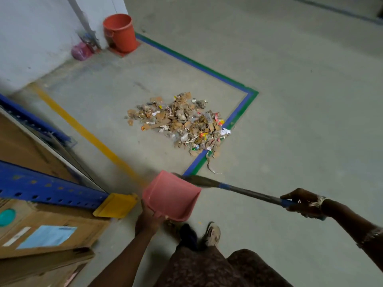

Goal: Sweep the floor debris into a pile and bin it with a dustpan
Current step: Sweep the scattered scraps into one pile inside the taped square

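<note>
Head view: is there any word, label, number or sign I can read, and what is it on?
Nothing here reads legibly.
On the cardboard box, the pale blue sheet: print blurred.
Beside it, the white strip label: blurred.
The teal round sticker: no readable mark.
In the debris pile, the wrappers: too small.

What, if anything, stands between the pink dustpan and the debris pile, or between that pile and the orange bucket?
Nothing visible. Only bare concrete floor and painted lines separate the pink dustpan, held by the left hand, from the debris pile; from pile to orange bucket it is bare too.
</note>
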The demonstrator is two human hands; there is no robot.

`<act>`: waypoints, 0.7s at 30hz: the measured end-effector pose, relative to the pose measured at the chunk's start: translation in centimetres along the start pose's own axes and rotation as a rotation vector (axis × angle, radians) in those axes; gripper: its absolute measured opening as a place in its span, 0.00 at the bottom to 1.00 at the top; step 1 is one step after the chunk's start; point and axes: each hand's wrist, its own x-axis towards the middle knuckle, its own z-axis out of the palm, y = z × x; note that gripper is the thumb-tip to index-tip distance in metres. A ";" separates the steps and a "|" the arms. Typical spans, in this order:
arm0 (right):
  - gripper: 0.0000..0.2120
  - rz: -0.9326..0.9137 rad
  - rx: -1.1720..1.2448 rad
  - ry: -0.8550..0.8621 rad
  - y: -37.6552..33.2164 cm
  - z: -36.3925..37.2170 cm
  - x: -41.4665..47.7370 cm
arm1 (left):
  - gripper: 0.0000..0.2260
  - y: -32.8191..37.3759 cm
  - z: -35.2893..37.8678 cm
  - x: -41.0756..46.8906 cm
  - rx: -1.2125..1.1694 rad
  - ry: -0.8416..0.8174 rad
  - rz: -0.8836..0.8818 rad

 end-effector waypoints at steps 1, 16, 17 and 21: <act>0.14 0.028 -0.050 -0.027 0.2 0.2 -0.2 | 0.62 -0.3 0.7 -0.3 -0.003 -0.014 -0.016; 0.10 -0.065 -0.013 0.386 -4.9 -2.8 3.8 | 0.57 -1.3 2.5 -1.8 -0.078 -0.034 -0.033; 0.09 -0.074 0.088 0.404 -5.6 -3.3 4.2 | 0.57 -1.2 2.2 -1.6 -0.072 -0.022 -0.028; 0.09 -0.109 0.419 0.454 -7.3 -5.2 3.6 | 0.58 -1.7 1.5 1.3 -0.042 -0.006 -0.016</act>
